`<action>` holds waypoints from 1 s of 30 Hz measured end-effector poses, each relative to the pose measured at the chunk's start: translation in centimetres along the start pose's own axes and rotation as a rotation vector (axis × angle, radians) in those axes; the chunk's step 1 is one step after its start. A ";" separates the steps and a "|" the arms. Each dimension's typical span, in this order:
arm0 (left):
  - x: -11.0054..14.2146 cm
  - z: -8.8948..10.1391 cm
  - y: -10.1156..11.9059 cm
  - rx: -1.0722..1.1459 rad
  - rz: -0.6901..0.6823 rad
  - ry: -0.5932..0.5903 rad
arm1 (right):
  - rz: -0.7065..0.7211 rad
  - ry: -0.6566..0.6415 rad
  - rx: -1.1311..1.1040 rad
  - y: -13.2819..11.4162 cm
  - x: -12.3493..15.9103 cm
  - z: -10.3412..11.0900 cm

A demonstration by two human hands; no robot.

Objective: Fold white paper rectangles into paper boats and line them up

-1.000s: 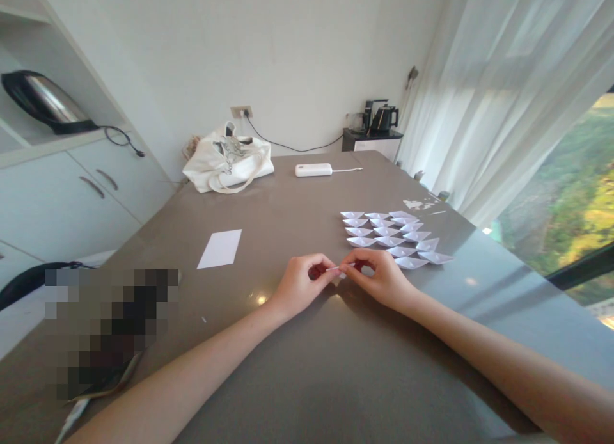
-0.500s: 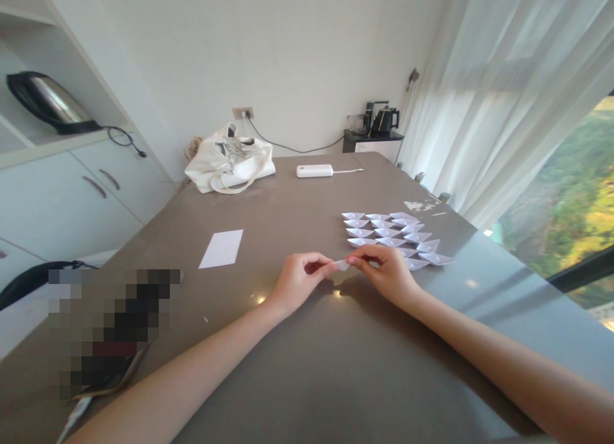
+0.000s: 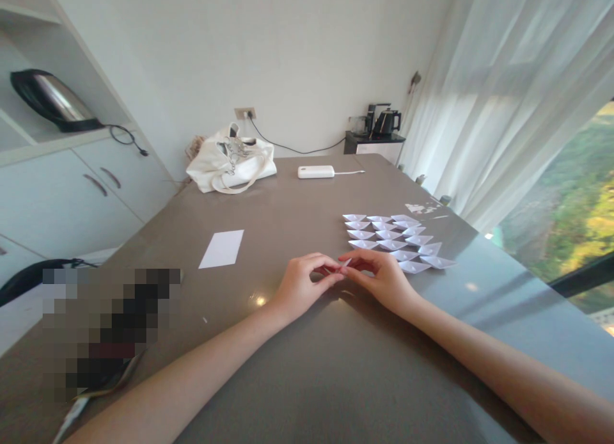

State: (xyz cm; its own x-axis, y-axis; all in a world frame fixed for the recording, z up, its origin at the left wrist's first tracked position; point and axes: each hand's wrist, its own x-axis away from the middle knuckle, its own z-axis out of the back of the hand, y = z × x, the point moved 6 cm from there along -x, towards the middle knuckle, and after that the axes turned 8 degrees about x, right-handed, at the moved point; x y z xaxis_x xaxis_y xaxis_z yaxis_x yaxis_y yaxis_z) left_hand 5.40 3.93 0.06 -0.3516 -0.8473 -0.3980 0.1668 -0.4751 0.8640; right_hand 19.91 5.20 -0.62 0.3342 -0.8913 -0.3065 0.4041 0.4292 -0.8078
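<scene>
A small folded piece of white paper (image 3: 346,263) is pinched between my two hands above the table, mostly covered by the fingers. My left hand (image 3: 309,276) grips it from the left with thumb and fingertips. From the other side my right hand (image 3: 378,274) holds it the same way, the fingertips of both hands nearly touching. Just beyond my right hand, several folded white paper boats (image 3: 391,245) stand in rows. A flat white sheet of paper (image 3: 221,249) lies to the left of my hands.
The grey-brown table (image 3: 288,207) bears a white bag (image 3: 230,159) and a white power bank (image 3: 315,171) with a short cable at the back. Paper scraps (image 3: 422,208) lie near the right edge. A pixelated dark object (image 3: 119,335) with a white cable sits at front left.
My hands have drawn closer together, and the folded paper has turned so that less of it shows between the fingertips. The boats and the flat sheet stay where they were.
</scene>
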 end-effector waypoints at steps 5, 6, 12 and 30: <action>0.0 -0.5 -2.5 0.427 0.244 0.026 | 0.069 0.018 0.057 -0.9 0.2 0.0; 0.0 -0.7 -2.7 0.469 0.270 0.029 | 0.080 0.015 0.074 -1.1 0.2 0.0; 0.0 -0.7 -2.8 0.541 0.310 0.059 | 0.118 -0.002 0.133 -1.4 0.4 -0.1; 0.0 -0.9 -0.3 0.338 0.038 -0.010 | 0.020 -0.028 0.155 -1.0 0.5 -0.7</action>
State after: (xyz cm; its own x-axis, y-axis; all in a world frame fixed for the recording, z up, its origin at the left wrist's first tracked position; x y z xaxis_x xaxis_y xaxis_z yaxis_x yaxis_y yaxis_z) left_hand 6.22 3.86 -0.46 -0.3600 -0.8598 -0.3621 -0.1345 -0.3363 0.9321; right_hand 19.11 4.20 -0.35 0.3660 -0.8791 -0.3054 0.5230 0.4657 -0.7138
